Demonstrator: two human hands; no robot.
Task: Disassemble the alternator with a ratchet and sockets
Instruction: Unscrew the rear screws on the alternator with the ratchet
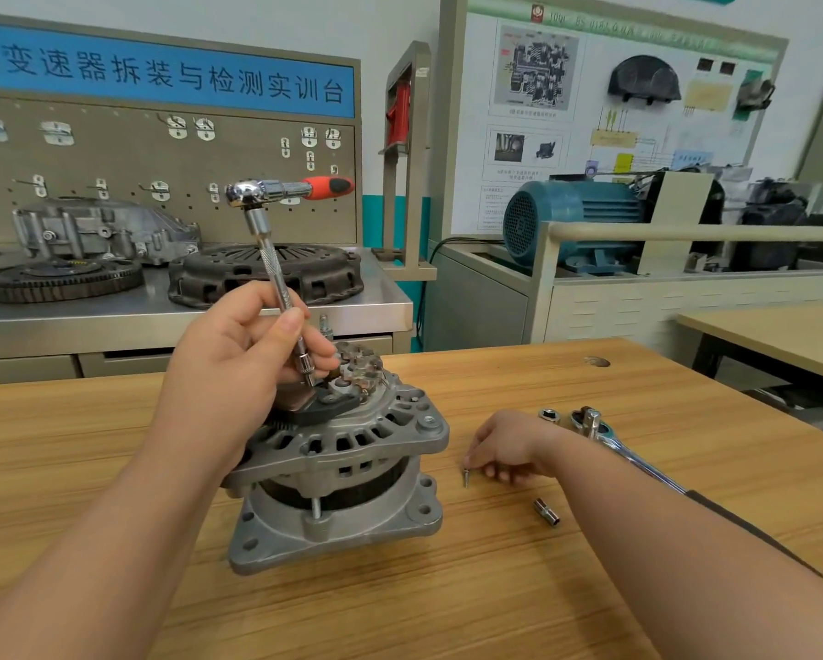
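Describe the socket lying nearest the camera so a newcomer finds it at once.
Start at the alternator on the wooden table and look right, past the right hand. The socket lies on its side beside that forearm; the other socket stands upright by the head of the second ratchet.

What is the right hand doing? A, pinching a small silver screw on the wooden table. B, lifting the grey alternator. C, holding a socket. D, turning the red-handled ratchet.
A: the right hand pinches the small silver screw upright on the wooden table; the left hand grips the knurled steel extension bar.
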